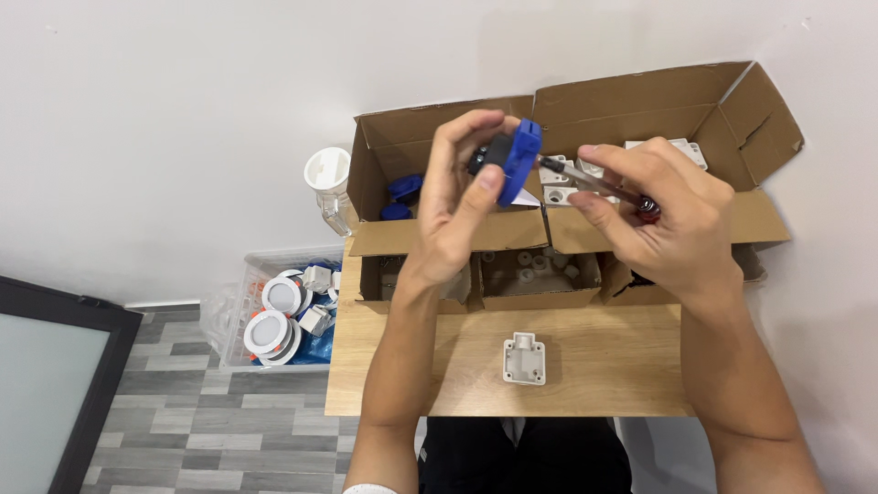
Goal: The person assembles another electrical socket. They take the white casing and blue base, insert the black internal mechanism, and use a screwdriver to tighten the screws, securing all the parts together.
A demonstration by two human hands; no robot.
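Observation:
My left hand (455,206) is raised over the boxes and grips a blue plastic part (519,161) with a black piece behind it. A screwdriver (594,179) with a clear and red handle sits in my right hand (663,220); its tip points left against the blue part. On the wooden table (613,361), below both hands, a white plastic housing (524,358) lies flat and alone.
Two big open cardboard boxes (430,123) (732,114) stand at the back with blue and white parts; three small boxes (535,274) sit in front. A clear jar (331,187) stands left. A plastic bin (251,274) of round white fittings rests on the floor.

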